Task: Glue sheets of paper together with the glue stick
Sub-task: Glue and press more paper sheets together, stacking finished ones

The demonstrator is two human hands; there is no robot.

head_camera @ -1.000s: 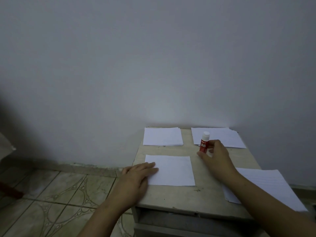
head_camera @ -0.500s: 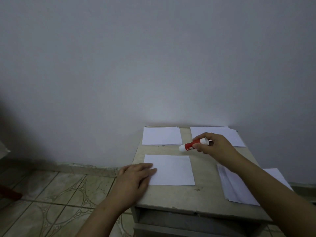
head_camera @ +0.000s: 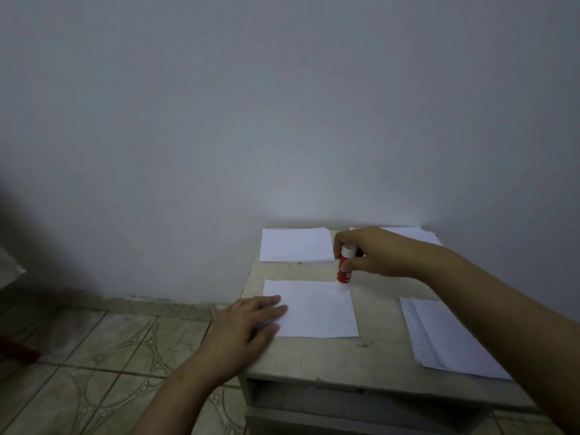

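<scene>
Plain grey wall stands behind a small worn counter (head_camera: 386, 356), and all the paper lies on this counter. I take the single sheet (head_camera: 317, 309) in the middle as my landmark.

My left hand (head_camera: 248, 328) lies flat with straight fingers on the left edge of the sheet and presses it down; it grips nothing. My right hand (head_camera: 373, 252) is curled around the glue stick (head_camera: 344, 268) and holds it almost upright, white end up. The lower end is at the far right corner of the sheet. Whether it already touches the paper, I cannot tell. I also cannot see if the cap is off.

I judge the step is to spread the glue on this sheet. To do it well, I should keep my left hand pressing, so the sheet does not slide or wrinkle. I should move the stick with light pressure along the edges first, then across the middle, always pulling away from the pressing hand.

Behind the sheet lies one stack of paper (head_camera: 296, 244), and a second stack (head_camera: 414, 235) is behind and to the right, partly hidden by my right hand. Right of the sheet lies a larger pile (head_camera: 448, 337). The next sheet should come from one of these while the glue is fresh.
</scene>
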